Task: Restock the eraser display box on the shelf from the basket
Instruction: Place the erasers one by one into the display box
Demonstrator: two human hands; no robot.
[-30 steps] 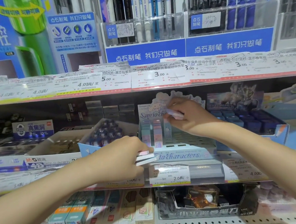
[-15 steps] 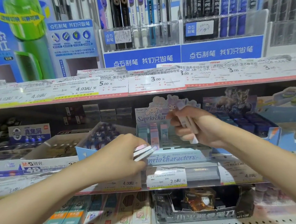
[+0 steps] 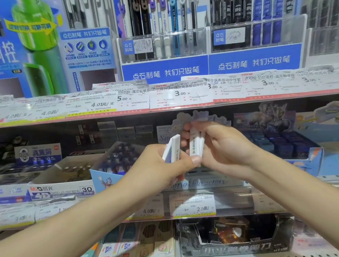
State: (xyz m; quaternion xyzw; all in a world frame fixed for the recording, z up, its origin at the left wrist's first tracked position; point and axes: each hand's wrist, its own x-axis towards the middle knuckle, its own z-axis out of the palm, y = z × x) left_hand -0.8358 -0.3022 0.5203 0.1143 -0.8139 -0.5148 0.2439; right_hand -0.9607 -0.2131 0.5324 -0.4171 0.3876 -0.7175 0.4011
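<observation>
Erasers in both hands, raised together in front of the display box on the middle shelf. Left hand (image 3: 163,166) curled round a small fan of white erasers (image 3: 173,149), long axes near upright and tipped slightly toward one o'clock, upper ends free above the knuckles. Right hand (image 3: 223,147) pinching a second pair (image 3: 196,143), thumb below at six o'clock and fingertips over the top at twelve, barcode face turned toward the camera, long axis close to vertical. Two bundles just beside each other, apparently not touching (too blurred at the gap to be sure). Sanrio display box (image 3: 205,182) directly behind and below both hands: front lip with its script lettering at six o'clock from the right hand's pair, cartoon header card (image 3: 195,115) peeking out at twelve o'clock above the fingers. Interior slots hidden by the hands, so fill level cannot be told. Judged from this: right hand nearer the box and better placed to go first, its pair already standing the way boxed stock would stand, needing mostly a forward and downward push toward six o'clock. Left hand's fan lying at nine o'clock from the right, probably the reserve to be fed across. Risk worth noting: loose fan in the left grip could splay or slip. Basket nowhere in view.
</observation>
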